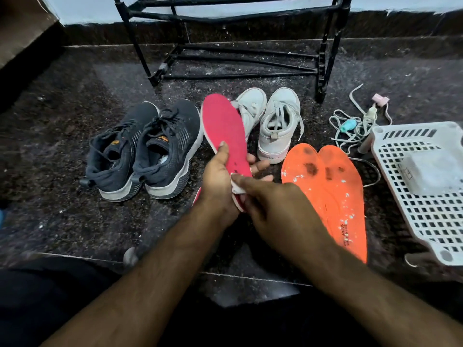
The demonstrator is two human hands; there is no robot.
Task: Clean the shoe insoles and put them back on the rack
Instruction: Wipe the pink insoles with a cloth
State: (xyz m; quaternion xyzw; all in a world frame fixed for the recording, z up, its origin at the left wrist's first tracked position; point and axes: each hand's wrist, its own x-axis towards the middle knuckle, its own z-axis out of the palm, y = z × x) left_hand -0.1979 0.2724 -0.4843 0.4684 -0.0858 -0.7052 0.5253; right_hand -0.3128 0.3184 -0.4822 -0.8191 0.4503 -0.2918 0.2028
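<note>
My right hand (270,204), nearest the camera, pinches a small white wipe (236,187) between curled fingers and presses it against the heel end of the pink insole (223,128). My left hand (218,181) holds that insole in a closed grip: the thumb lies across its upper face and the fingers wrap behind, their tips showing past its right edge. The insole is raised off the floor (62,146), toe end pointing away from me; dark spots mark its surface near the heel. A second pink edge shows below my left wrist, mostly hidden. Just right of my hands, two orange insoles (333,186) lie flat on the floor side by side, overlapping along their inner edges, stained dark near the toes and flecked with white. Farther right, a white perforated basket (426,214) lies on the floor and carries a pale block (433,171). Left of the raised insole stands a pair of dark sneakers (145,151), heels toward me, touching each other. Behind the insole stands a pair of white sneakers (273,121); the left one is partly covered by it. Loose white laces (350,126) and a few small objects too small to identify lie beyond the basket. Farthest away, the black metal rack (238,61) stands on the floor against the wall, and its bars in view carry nothing.
</note>
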